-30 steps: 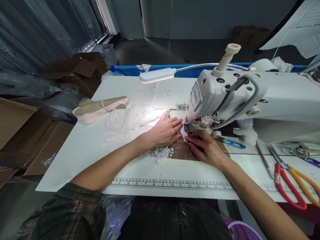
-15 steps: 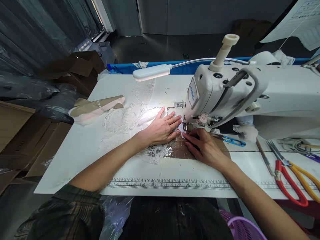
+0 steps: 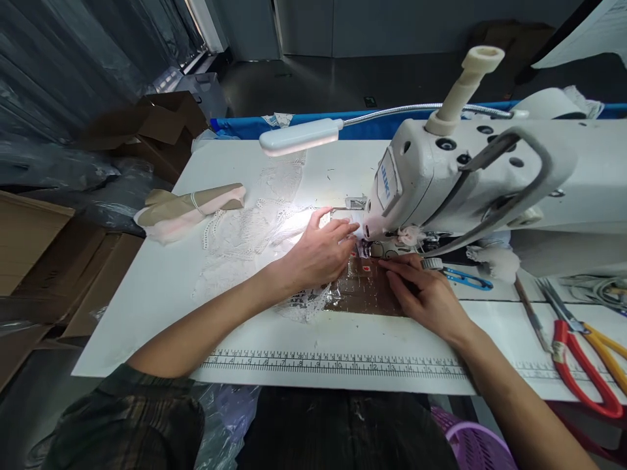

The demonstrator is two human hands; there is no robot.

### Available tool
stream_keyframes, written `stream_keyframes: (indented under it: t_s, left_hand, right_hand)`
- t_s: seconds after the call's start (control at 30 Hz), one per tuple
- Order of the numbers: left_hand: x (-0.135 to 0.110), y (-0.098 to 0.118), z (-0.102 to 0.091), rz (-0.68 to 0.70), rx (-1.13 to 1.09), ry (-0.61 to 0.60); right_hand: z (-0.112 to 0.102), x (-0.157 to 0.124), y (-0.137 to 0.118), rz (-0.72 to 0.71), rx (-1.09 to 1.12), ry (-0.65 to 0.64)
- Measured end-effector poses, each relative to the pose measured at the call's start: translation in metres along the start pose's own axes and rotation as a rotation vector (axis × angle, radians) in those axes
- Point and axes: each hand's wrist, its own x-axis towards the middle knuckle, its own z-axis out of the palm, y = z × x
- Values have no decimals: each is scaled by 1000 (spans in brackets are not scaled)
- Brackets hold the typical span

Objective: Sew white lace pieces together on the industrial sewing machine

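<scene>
My left hand (image 3: 319,252) lies flat, fingers stretched out, on white lace fabric (image 3: 249,238) just left of the needle of a white sewing machine (image 3: 470,179). To the right of the needle my right hand (image 3: 425,295) rests with its fingers pressed down on the fabric's edge, over a brown taped patch (image 3: 362,292) of the table. The fingertips of both hands nearly meet below the presser foot (image 3: 365,248). A small lamp (image 3: 301,136) on a flexible neck lights the lace.
A roll of beige and pink fabric (image 3: 189,205) lies at the table's left. Blue thread snips (image 3: 465,279), a metal tool (image 3: 531,313) and red and yellow scissors (image 3: 585,356) lie to the right. A ruler strip (image 3: 337,362) runs along the table's front edge. Cardboard boxes (image 3: 157,127) stand on the floor to the left.
My right hand has slid slightly right and back from the needle, uncovering more of the brown patch. The left hand has stayed on the lace. The camera has shifted a little.
</scene>
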Motion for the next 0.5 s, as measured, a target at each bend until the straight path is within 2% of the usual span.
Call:
stream_keyframes:
  t_s: [0.1,0.23,0.33,0.5]
  left_hand:
    - [-1,-10,-9,-70,-2,-6]
    - [-2,-19,-13,-102,-27,-64]
    - [-2,-18,-18,-66,-56,-134]
    - [-12,-13,-42,-83,-131,-283]
  right_hand:
    - [3,-2,3,39,-52,2]
    - [6,0,3,2,-75,13]
    - [7,1,5,2,-94,9]
    - [9,3,16,-44,-115,-8]
